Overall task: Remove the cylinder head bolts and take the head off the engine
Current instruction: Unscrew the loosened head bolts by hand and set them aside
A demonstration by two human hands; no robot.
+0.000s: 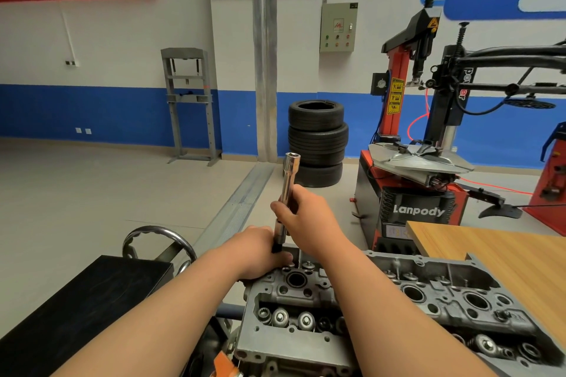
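The grey metal cylinder head (382,312) lies across the lower middle of the view, with valve springs and open bores showing. A long chrome socket extension tool (289,176) stands nearly upright over the head's far left end, its open socket end pointing up. My right hand (306,217) grips the tool's shaft around the middle. My left hand (260,251) holds the tool's lower end, just above the head's far corner. What the tool's lower tip sits on is hidden by my left hand.
A black tabletop (76,309) lies at the lower left, with a chrome handwheel (159,242) behind it. A wooden table (505,257) is at the right. Beyond stand a red tyre changer (422,193), stacked tyres (317,138) and a grey press frame (190,104).
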